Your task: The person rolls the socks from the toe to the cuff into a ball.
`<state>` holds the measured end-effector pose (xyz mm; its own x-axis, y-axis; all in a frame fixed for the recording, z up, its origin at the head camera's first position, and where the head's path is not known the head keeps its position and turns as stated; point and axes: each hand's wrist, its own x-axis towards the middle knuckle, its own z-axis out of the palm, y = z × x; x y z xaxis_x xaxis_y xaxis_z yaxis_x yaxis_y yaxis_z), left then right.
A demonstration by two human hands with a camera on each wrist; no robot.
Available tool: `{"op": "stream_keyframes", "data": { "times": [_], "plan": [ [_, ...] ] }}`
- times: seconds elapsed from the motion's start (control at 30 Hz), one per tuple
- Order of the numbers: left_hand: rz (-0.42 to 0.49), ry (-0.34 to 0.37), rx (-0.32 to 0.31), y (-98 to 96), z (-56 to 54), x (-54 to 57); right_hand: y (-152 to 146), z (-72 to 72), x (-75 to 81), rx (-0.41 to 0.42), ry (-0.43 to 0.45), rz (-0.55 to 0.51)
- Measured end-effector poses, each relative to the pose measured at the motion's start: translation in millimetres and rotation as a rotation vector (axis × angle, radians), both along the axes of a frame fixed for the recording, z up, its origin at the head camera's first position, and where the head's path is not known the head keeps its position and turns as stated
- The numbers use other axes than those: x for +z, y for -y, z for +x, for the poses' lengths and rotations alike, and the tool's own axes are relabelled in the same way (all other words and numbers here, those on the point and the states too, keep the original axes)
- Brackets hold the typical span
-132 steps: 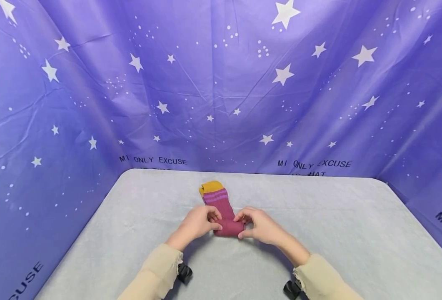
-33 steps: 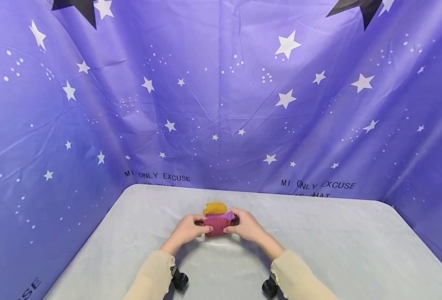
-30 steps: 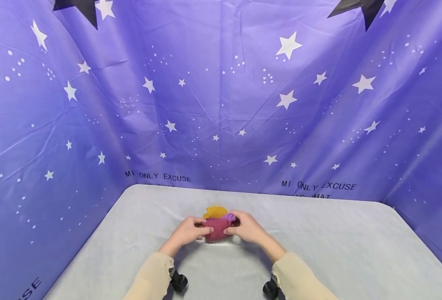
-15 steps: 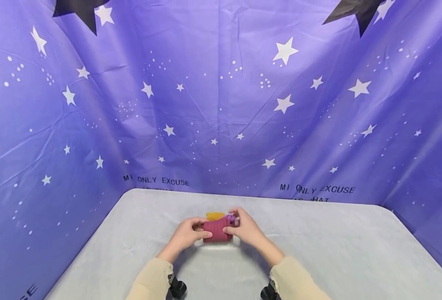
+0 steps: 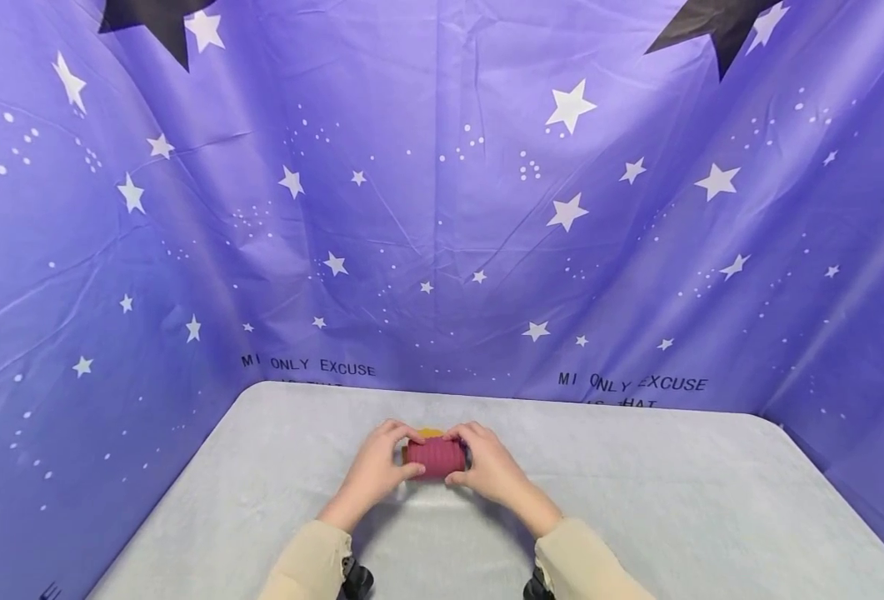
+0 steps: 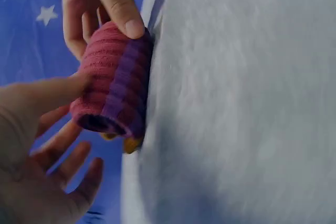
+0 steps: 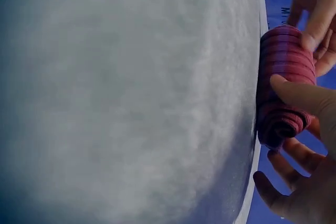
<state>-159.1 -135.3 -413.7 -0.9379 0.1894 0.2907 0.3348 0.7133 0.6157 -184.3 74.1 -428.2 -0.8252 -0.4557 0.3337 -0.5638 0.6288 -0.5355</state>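
A maroon ribbed sock (image 5: 436, 458) lies rolled into a thick cylinder on the table, a bit of mustard yellow (image 5: 431, 433) peeping out behind it. Purple stripes cross the roll in the left wrist view, and its spiral end (image 7: 283, 129) faces the right wrist camera. My left hand (image 5: 376, 467) holds the roll's left end, thumb in front and fingers over the top. At the opposite end my right hand (image 5: 490, 465) grips it likewise, its thumb (image 7: 294, 94) pressed on the ribbing. Several lower fingers of each hand are spread off the roll in the wrist views.
A pale grey cloth covers the table (image 5: 636, 500), whose rounded far edge stands a short way beyond the hands. Purple curtains (image 5: 382, 208) printed with stars and lettering hang behind and at both sides.
The flat sock has been rolled up away from me; its yellow end is now mostly hidden. My right fingers, lately at the purple part, have come over the roll's top. The head view has tilted up.
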Motion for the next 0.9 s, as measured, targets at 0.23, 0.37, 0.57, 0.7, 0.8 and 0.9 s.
{"op": "stream_keyframes", "data": {
  "times": [0.23,0.37,0.57,0.7,0.8,0.9],
  "plan": [
    [-0.459,-0.11,-0.031,-10.7,-4.4,9.7,2.6,-15.9,2.9,-0.018,0.094,-0.029],
    [-0.518,-0.106,-0.028,-15.2,-13.3,7.6,3.1,-20.7,5.9,0.012,0.129,-0.054],
    [-0.319,-0.003,-0.015,-11.9,-18.4,7.0,-8.4,-15.0,5.8,0.083,0.276,-0.238],
    [0.038,0.138,-0.059,-7.5,-13.0,11.8,-19.1,-6.6,9.2,0.11,0.372,-0.433],
    [0.262,0.212,-0.097,-7.0,-8.1,13.9,-24.5,0.7,12.7,0.131,0.413,-0.533],
    [0.403,0.251,-0.115,-9.7,-2.6,14.6,-27.7,8.3,17.0,0.145,0.433,-0.609]
  ]
}}
